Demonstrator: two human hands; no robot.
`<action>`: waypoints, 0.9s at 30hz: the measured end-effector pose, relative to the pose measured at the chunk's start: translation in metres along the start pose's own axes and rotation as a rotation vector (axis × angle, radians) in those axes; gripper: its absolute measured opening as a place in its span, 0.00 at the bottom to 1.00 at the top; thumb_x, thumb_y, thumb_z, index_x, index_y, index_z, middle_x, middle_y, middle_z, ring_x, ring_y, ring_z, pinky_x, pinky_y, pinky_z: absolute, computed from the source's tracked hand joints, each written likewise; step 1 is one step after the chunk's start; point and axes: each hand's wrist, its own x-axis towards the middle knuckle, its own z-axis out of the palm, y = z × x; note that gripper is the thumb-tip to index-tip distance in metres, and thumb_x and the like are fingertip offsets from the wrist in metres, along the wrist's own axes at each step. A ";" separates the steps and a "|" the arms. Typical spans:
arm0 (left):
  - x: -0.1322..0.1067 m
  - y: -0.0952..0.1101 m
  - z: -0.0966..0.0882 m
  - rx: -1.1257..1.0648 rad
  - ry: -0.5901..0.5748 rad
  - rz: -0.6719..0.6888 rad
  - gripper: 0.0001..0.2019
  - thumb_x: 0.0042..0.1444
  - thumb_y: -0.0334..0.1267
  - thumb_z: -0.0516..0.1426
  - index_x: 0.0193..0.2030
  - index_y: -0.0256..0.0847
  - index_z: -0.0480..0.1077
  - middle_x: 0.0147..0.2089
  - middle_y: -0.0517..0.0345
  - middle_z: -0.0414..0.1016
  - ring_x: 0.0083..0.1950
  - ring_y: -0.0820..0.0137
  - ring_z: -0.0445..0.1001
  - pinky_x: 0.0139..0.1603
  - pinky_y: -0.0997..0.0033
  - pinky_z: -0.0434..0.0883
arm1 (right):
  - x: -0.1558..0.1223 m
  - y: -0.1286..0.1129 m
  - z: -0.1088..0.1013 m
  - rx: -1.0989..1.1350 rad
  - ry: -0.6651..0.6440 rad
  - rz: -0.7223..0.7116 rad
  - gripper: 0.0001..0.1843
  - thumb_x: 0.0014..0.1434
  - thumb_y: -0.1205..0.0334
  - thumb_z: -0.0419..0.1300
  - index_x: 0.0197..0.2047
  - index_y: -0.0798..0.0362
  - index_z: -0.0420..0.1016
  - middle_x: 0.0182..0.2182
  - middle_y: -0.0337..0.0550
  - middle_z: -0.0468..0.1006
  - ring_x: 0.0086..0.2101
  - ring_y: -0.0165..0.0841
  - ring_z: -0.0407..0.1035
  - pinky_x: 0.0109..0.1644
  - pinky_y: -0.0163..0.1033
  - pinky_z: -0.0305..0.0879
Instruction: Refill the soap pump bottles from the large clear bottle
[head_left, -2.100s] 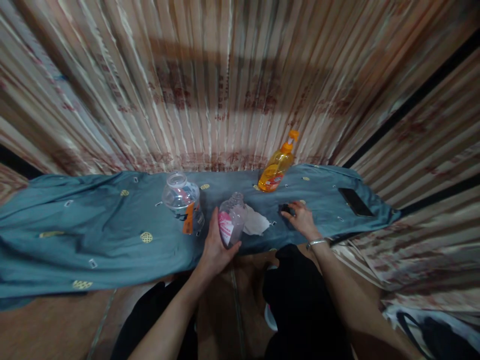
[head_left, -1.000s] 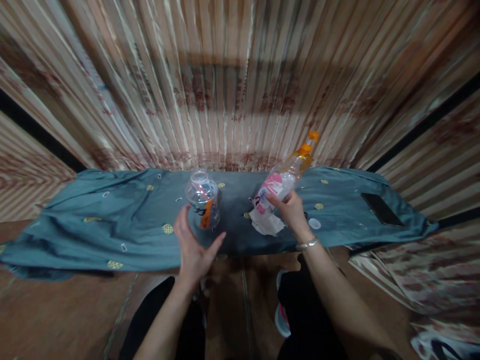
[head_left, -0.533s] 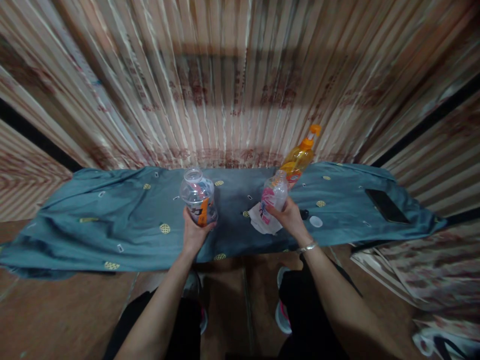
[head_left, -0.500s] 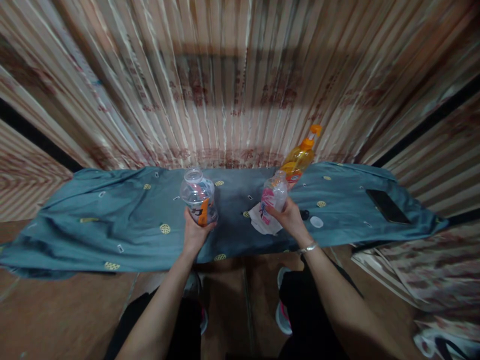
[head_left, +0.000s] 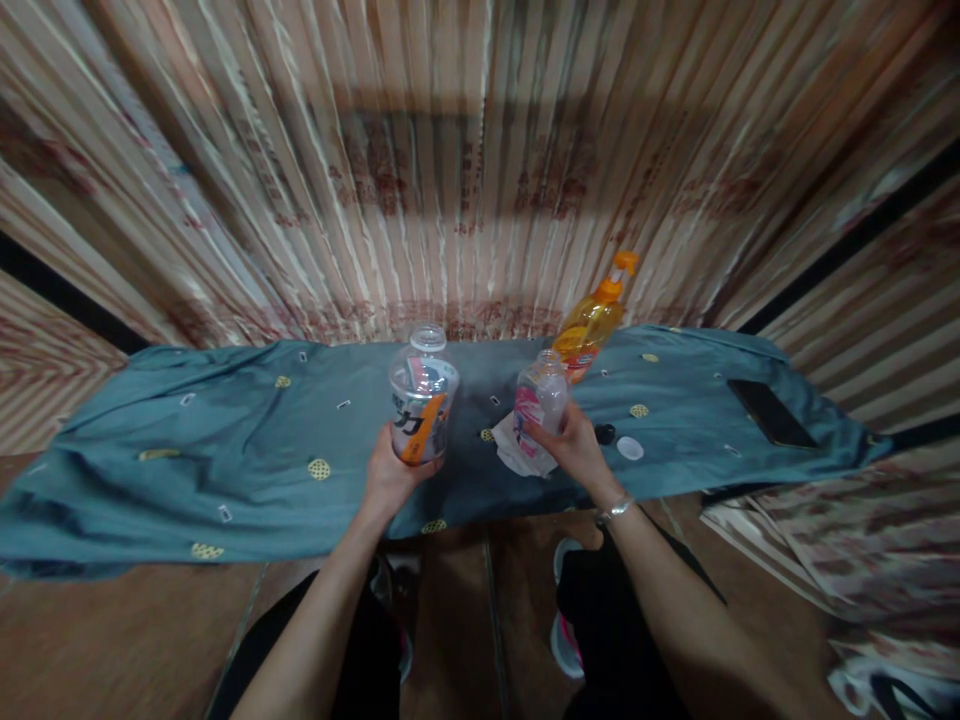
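Note:
My left hand (head_left: 397, 470) is wrapped round the lower part of a wide clear plastic bottle (head_left: 426, 395) with an orange and white label; its mouth is uncapped. In my right hand (head_left: 576, 447) is a smaller clear plastic bottle (head_left: 546, 393) with a pink label, also uncapped and nearly upright. A crumpled white tissue (head_left: 517, 457) lies under and beside this smaller bottle. Just behind it stands an orange pump bottle (head_left: 589, 330) holding yellow-orange liquid. To the right of my right hand are a small black cap (head_left: 604, 434) and a white round lid (head_left: 631, 448).
A blue-green patterned cloth (head_left: 247, 420) covers the narrow table. A dark phone (head_left: 770, 412) lies at its right end. Striped curtains (head_left: 480, 200) hang close behind, with black bars (head_left: 67, 295) at the sides.
My left hand has moved right with the wide bottle, whose label now faces me more. My right hand still holds the smaller bottle in about the same place. The view has shifted slightly.

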 end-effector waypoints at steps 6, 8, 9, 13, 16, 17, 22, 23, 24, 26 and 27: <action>-0.011 0.004 -0.006 -0.067 -0.048 -0.010 0.48 0.24 0.42 0.77 0.57 0.46 0.67 0.52 0.54 0.79 0.53 0.54 0.80 0.59 0.53 0.74 | -0.001 -0.006 -0.002 0.013 -0.005 0.040 0.32 0.51 0.40 0.70 0.54 0.49 0.75 0.46 0.51 0.87 0.45 0.50 0.82 0.49 0.51 0.76; -0.013 0.005 -0.010 -0.118 -0.063 -0.028 0.46 0.24 0.44 0.77 0.55 0.46 0.68 0.49 0.56 0.79 0.50 0.57 0.80 0.58 0.54 0.74 | 0.000 -0.006 -0.002 0.012 0.000 0.041 0.32 0.50 0.39 0.70 0.53 0.49 0.76 0.45 0.51 0.87 0.44 0.50 0.82 0.48 0.51 0.76; -0.014 0.006 -0.012 -0.152 -0.074 -0.035 0.45 0.23 0.45 0.78 0.53 0.45 0.68 0.48 0.57 0.79 0.49 0.58 0.79 0.58 0.55 0.74 | 0.000 -0.005 -0.001 0.008 0.001 0.045 0.32 0.50 0.39 0.70 0.52 0.49 0.76 0.44 0.50 0.87 0.43 0.50 0.82 0.47 0.51 0.76; -0.016 0.007 -0.014 -0.336 -0.149 -0.062 0.42 0.21 0.48 0.78 0.49 0.44 0.71 0.44 0.59 0.80 0.48 0.58 0.79 0.56 0.58 0.75 | 0.001 -0.003 0.000 -0.007 0.012 0.062 0.32 0.50 0.40 0.70 0.53 0.49 0.76 0.44 0.50 0.87 0.43 0.50 0.82 0.47 0.50 0.76; -0.020 0.007 -0.014 -0.482 -0.188 -0.100 0.44 0.21 0.47 0.78 0.52 0.42 0.74 0.46 0.57 0.82 0.50 0.56 0.80 0.56 0.58 0.76 | 0.001 -0.002 0.001 -0.007 0.019 0.063 0.31 0.50 0.42 0.70 0.52 0.49 0.76 0.44 0.50 0.87 0.43 0.49 0.82 0.47 0.49 0.75; -0.022 0.007 -0.014 -0.526 -0.200 -0.114 0.45 0.22 0.47 0.78 0.54 0.42 0.74 0.47 0.55 0.83 0.51 0.55 0.81 0.56 0.58 0.76 | 0.001 -0.001 0.001 -0.009 0.022 0.061 0.30 0.50 0.42 0.71 0.51 0.49 0.76 0.43 0.49 0.87 0.42 0.49 0.82 0.46 0.48 0.75; -0.030 0.015 -0.017 -0.698 -0.266 -0.199 0.39 0.29 0.44 0.78 0.53 0.40 0.78 0.51 0.47 0.85 0.53 0.53 0.83 0.55 0.58 0.78 | 0.001 0.001 0.003 0.026 0.029 0.044 0.29 0.50 0.43 0.71 0.51 0.48 0.76 0.41 0.47 0.87 0.40 0.47 0.82 0.45 0.49 0.76; -0.030 0.016 -0.018 -0.725 -0.255 -0.211 0.38 0.29 0.42 0.78 0.53 0.41 0.78 0.52 0.47 0.85 0.53 0.53 0.83 0.54 0.59 0.79 | 0.001 0.001 0.003 0.030 0.030 0.041 0.29 0.50 0.43 0.71 0.51 0.48 0.76 0.41 0.48 0.88 0.40 0.47 0.82 0.45 0.49 0.76; -0.030 0.017 -0.019 -0.751 -0.235 -0.221 0.38 0.28 0.41 0.78 0.53 0.42 0.78 0.52 0.49 0.85 0.53 0.54 0.83 0.53 0.61 0.79 | 0.001 0.003 0.003 0.031 0.034 0.036 0.29 0.51 0.43 0.71 0.51 0.49 0.76 0.42 0.48 0.88 0.40 0.47 0.82 0.45 0.49 0.76; -0.028 0.016 -0.021 -0.796 -0.184 -0.240 0.39 0.27 0.38 0.78 0.53 0.46 0.77 0.52 0.53 0.85 0.51 0.57 0.83 0.50 0.63 0.80 | 0.002 0.006 0.004 0.020 0.056 0.019 0.29 0.51 0.42 0.70 0.51 0.49 0.76 0.42 0.49 0.88 0.40 0.48 0.82 0.45 0.50 0.77; -0.027 0.015 -0.022 -0.813 -0.161 -0.252 0.39 0.27 0.37 0.78 0.52 0.46 0.76 0.51 0.54 0.86 0.50 0.57 0.84 0.48 0.64 0.81 | 0.002 0.007 0.004 0.006 0.067 0.001 0.29 0.52 0.41 0.70 0.51 0.50 0.76 0.42 0.51 0.88 0.40 0.48 0.82 0.45 0.50 0.78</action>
